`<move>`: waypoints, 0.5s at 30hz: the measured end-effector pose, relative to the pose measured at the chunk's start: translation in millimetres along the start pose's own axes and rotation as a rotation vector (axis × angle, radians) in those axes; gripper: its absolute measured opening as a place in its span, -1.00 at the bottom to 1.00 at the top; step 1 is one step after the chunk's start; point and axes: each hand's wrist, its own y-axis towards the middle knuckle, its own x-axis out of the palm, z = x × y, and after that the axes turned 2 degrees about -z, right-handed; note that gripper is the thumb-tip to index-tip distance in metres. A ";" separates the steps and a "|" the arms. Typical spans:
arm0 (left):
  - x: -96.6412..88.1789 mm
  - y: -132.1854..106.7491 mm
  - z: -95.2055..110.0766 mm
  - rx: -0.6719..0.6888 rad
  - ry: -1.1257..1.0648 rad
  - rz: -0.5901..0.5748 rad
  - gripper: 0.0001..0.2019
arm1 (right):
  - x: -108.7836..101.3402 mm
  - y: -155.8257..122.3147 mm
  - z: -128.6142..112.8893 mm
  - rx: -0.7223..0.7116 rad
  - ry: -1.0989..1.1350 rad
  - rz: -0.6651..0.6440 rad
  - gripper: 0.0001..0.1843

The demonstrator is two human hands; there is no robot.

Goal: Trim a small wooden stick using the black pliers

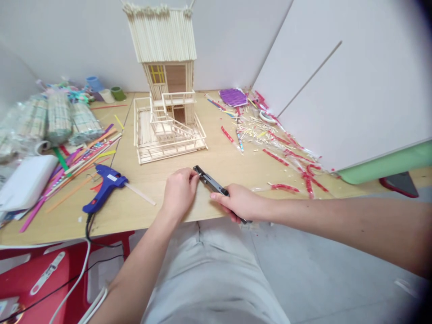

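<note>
Both my hands meet over the front edge of a light wooden table (216, 164). My right hand (239, 202) grips a slim grey-and-black metal hand tool (209, 183), possibly a small stapler, around its middle. Its lower end is partly hidden by my fingers. My left hand (178, 193) pinches the tool's upper end between fingers and thumb. To the left of my hands lies a blue hot glue gun (104, 189), with a pale glue stick (140, 193) beside its nozzle. Beyond my hands stands a model house of wooden sticks (167, 90) with a railed porch.
Bagged bundles of wooden sticks (59, 119) and coloured strips (77, 162) fill the table's left side. Red scraps (283, 157) and small stick pieces (256, 128) lie scattered at right, near a purple piece (233, 97). A red stool (33, 279) stands below left.
</note>
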 end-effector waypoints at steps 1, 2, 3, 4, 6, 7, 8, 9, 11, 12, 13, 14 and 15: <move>0.2 -0.2 -0.1 0.002 0.002 0.001 -0.87 | 0.3 -0.7 -1.3 0.005 -0.009 0.008 -0.50; 0.5 -0.5 -0.1 0.003 0.004 0.002 -0.87 | 0.6 -1.5 -2.7 0.009 -0.016 0.016 -0.52; 0.7 -0.8 -0.1 0.003 0.004 0.003 -0.87 | 0.9 -2.3 -3.9 0.011 -0.019 0.022 -0.54; 1.0 -1.1 -0.1 0.001 0.003 0.006 -0.86 | 1.4 -2.9 -5.0 0.013 -0.021 0.027 -0.57; 1.4 -1.9 0.0 -0.004 -0.005 0.010 -0.86 | 2.5 -3.5 -6.1 0.029 -0.027 0.044 -0.60; 1.5 -2.3 0.0 -0.004 -0.010 0.012 -0.86 | 3.1 -3.5 -6.0 0.041 -0.030 0.053 -0.62; 1.6 -2.6 -0.1 -0.004 -0.015 0.013 -0.86 | 3.7 -3.4 -5.5 0.051 -0.032 0.061 -0.63; 1.6 -2.9 -0.4 -0.003 -0.021 0.015 -0.86 | 4.1 -3.1 -4.7 0.054 -0.028 0.062 -0.62; 1.6 -2.9 -1.2 -0.002 -0.037 0.018 -0.86 | 4.5 -2.8 -2.3 0.031 0.009 0.041 -0.58; 1.5 -2.7 -1.7 -0.002 -0.053 0.018 -0.86 | 4.4 -3.0 -1.2 0.018 0.050 0.020 -0.55; 1.4 -2.4 -2.2 -0.005 -0.074 0.017 -0.87 | 4.0 -3.6 -0.1 0.009 0.107 -0.006 -0.52; 1.3 -1.9 -2.7 -0.009 -0.103 0.016 -0.87 | 3.3 -4.4 0.7 0.009 0.179 -0.037 -0.50; 1.2 -1.3 -3.0 -0.016 -0.136 0.016 -0.88 | 2.2 -5.6 1.2 0.016 0.262 -0.071 -0.49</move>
